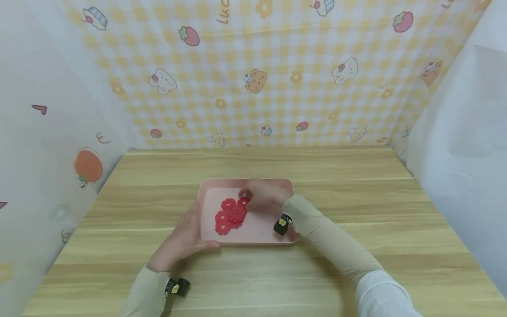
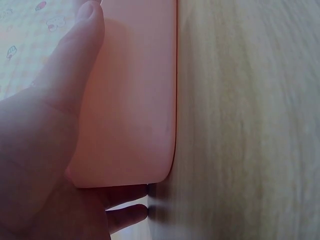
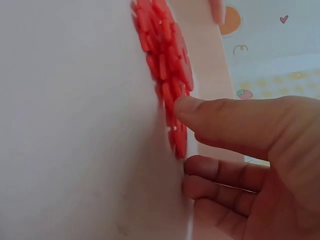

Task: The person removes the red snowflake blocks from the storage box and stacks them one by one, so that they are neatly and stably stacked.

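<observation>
Several red notched discs [image 1: 231, 215], flower-shaped with holes in their middles, lie in an overlapping pile inside a shallow pink tray [image 1: 261, 240]. My left hand [image 1: 183, 237] rests against the tray's left end, its thumb along the near side and its fingers past the corner. Over the pile's far right edge, my right hand [image 1: 263, 193] reaches in with thumb and fingers apart. In the right wrist view its thumb [image 3: 190, 107] touches the red discs [image 3: 167, 65], while the other fingers [image 3: 205, 172] lie just beyond the last disc.
The tray stands on a wood-grain table [image 1: 336, 176]. Behind it hangs a yellow checked cloth [image 1: 277, 101] with cartoon prints, and white sheets [image 1: 467, 114] flank both sides. A small black wrist camera [image 1: 281, 224] on my right wrist hangs over the tray's right part.
</observation>
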{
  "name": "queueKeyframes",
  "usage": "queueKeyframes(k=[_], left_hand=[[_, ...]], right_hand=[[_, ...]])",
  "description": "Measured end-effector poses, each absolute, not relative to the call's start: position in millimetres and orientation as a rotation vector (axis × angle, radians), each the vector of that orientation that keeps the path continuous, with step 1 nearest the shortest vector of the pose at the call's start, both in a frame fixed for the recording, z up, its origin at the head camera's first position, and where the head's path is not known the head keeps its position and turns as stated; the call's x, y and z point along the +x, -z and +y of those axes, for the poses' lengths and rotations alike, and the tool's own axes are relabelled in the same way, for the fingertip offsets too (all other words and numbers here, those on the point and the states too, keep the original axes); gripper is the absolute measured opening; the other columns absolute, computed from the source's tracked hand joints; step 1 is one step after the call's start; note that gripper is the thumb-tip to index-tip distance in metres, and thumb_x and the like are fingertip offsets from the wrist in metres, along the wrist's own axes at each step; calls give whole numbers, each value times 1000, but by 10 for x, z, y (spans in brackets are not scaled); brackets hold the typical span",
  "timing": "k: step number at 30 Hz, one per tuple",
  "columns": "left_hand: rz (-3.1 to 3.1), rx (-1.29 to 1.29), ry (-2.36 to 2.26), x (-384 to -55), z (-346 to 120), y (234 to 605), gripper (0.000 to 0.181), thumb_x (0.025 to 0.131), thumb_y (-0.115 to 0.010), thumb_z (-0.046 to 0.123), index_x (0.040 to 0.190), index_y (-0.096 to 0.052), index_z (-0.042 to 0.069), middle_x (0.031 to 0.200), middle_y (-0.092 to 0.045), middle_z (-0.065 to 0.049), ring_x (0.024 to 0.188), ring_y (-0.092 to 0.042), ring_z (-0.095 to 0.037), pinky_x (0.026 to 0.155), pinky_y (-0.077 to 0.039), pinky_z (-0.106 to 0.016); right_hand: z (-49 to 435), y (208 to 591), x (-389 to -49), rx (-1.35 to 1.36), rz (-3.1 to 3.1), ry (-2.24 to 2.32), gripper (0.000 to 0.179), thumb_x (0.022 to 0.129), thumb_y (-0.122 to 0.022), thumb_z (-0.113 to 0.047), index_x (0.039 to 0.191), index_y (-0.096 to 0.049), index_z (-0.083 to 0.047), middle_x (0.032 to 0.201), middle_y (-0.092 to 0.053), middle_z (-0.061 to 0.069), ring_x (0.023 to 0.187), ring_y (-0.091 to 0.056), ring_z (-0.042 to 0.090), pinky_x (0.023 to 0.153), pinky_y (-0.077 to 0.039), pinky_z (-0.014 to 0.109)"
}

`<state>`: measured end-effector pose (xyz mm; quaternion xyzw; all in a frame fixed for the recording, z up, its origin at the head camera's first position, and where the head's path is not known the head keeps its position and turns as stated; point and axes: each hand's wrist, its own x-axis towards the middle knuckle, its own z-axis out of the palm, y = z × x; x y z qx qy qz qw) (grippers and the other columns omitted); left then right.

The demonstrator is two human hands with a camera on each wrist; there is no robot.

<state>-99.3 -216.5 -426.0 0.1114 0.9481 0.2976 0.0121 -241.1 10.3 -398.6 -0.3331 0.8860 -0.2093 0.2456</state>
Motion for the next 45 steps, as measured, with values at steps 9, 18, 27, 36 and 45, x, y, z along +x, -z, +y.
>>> queueKeyframes(k=[9,18,27,36,45], left_hand=[[2962,357,-937,-995,-2146,4238,127,59,-85,53,148,-12,-2,139,-39,-22,124,-42,-38,99,-41,-59],[2956,362,-948,-991,-2126,4225,128,58,-87,50,149,-12,1,140,-39,-21,124,-42,-37,99,-41,-60],[2955,353,-958,-987,-2125,4231,127,58,-88,49,148,-12,2,137,-41,-19,122,-42,-35,99,-42,-58],[2942,332,-976,-989,-2126,4214,124,58,-88,47,148,-14,3,134,-43,-19,120,-43,-34,96,-44,-58],[2956,368,-998,-1008,-2131,4245,124,58,-88,46,148,-14,4,134,-43,-18,119,-44,-33,95,-44,-59]], right_hand=[[133,3981,-2402,-1016,2444,521,38,81,-75,-11,118,-67,-16,103,-59,-5,93,-55,12,82,-49,20],[134,4000,-2393,-1031,2485,497,25,80,-76,-15,104,-70,-17,93,-61,-6,85,-56,12,76,-50,21],[207,3990,-2403,-976,2501,497,22,78,-78,-17,97,-67,-18,86,-62,-6,77,-57,14,70,-50,23],[301,3926,-2416,-925,2499,515,33,78,-79,-21,108,-67,-14,93,-61,-5,87,-57,15,79,-50,24],[394,3836,-2397,-856,2529,562,30,79,-78,-24,106,-68,-16,93,-60,-4,89,-55,16,78,-48,27]])
